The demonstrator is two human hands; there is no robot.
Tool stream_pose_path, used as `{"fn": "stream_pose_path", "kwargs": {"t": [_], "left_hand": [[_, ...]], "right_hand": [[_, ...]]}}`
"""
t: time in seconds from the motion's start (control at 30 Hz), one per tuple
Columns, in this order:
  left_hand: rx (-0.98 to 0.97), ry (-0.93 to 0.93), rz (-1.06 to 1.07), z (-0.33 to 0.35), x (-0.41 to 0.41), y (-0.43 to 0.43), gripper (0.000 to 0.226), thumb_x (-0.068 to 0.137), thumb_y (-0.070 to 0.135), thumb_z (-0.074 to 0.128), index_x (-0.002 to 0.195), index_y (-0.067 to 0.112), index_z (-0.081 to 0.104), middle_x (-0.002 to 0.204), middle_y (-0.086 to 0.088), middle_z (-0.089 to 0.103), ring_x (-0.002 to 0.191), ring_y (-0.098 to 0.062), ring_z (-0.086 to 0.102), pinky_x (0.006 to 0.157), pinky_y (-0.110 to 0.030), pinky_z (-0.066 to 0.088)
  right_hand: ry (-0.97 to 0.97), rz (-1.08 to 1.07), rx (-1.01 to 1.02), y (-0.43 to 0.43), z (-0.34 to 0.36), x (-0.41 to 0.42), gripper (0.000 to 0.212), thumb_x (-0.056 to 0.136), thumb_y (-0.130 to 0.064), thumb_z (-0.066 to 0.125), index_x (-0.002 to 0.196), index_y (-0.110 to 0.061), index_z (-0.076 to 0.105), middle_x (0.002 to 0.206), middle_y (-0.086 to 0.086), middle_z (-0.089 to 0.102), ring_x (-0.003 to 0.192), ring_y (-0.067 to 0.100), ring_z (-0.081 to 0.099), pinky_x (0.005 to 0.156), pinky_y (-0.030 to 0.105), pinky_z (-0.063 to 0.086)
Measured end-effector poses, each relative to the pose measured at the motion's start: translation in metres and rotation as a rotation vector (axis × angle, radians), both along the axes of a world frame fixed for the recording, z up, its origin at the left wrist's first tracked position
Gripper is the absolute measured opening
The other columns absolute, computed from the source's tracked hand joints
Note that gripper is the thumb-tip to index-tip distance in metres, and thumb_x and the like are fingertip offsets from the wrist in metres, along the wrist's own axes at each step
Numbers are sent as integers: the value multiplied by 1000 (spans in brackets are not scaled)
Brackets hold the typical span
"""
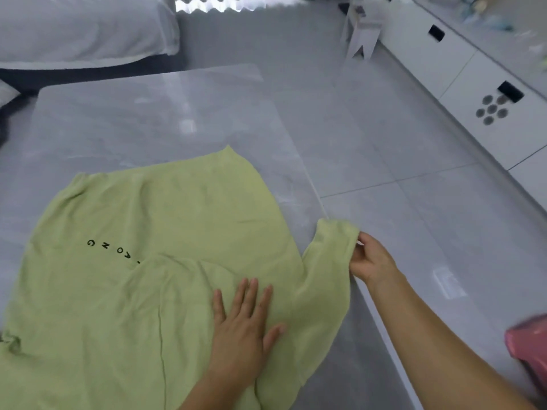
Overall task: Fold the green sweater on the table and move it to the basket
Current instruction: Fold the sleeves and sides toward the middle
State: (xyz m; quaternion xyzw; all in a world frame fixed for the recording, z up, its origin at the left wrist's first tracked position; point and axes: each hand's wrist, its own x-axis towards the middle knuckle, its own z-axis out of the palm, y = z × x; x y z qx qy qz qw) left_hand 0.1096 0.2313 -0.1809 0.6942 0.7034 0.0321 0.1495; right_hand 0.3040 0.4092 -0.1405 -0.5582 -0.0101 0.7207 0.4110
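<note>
Left hand point(242, 329) flat, fingers straight, pressing the sweater point(165, 208) near its shoulder; it grasps nothing. Right hand point(370, 258) pinches the cuff point(340, 229), with the sleeve point(328, 261) drawn out to the table's right edge. Sweater lies spread on the near-left part of the table point(148, 113), print up, with a lap of cloth over part of the letters. Judged soft, light and limp: it will sag wherever unsupported, so take it by cuff, shoulders or hem corners. Tabletop is grey and glossy, likely slick, so the pinning palm matters. Room: bed point(83, 28) far left; grey tiled floor point(399, 143) right of the table; white stool point(362, 34) far; white cabinet point(444, 69) along the right. Pink object point(529, 344) near right, cut off by the frame; possibly the basket, cannot tell.
</note>
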Motion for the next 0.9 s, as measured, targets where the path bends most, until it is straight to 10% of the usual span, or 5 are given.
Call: {"fn": "stream_pose_path", "kwargs": {"t": [0.13,0.37,0.67,0.8,0.9], "left_hand": [[33,6,-91,4,22,14,62,92,61,12,135,26,40,142,-5,46,135,-22,27,104,-56,17],[31,61,-31,-22,39,17,66,90,65,10,140,28,33,149,-5,34,145,-22,-5,108,-61,12],[48,94,-55,-25,38,16,66,91,63,11,142,26,31,150,-5,32,143,-25,9,109,-64,10],[29,94,-63,-23,39,16,68,91,64,11,141,25,33,150,-6,31,142,-28,13,108,-64,10],[34,91,-76,-21,38,15,66,90,65,13,141,28,32,150,-8,32,141,-29,14,109,-64,9]], "right_hand": [[59,-140,53,5,5,16,21,93,-9,44,78,-2,57,58,13,68,52,23,67,89,36,45],[60,-402,68,6,10,64,22,90,-6,46,68,-9,47,73,6,51,68,19,53,70,34,48],[31,-608,44,-12,19,91,40,96,-11,40,136,-3,38,131,14,50,125,22,47,91,30,44],[69,-400,-113,2,16,96,44,82,-9,67,119,-4,45,92,20,58,85,28,63,50,37,56],[-12,-148,-157,12,14,89,12,80,-11,68,81,-4,59,59,11,64,59,16,59,50,26,56]]}}
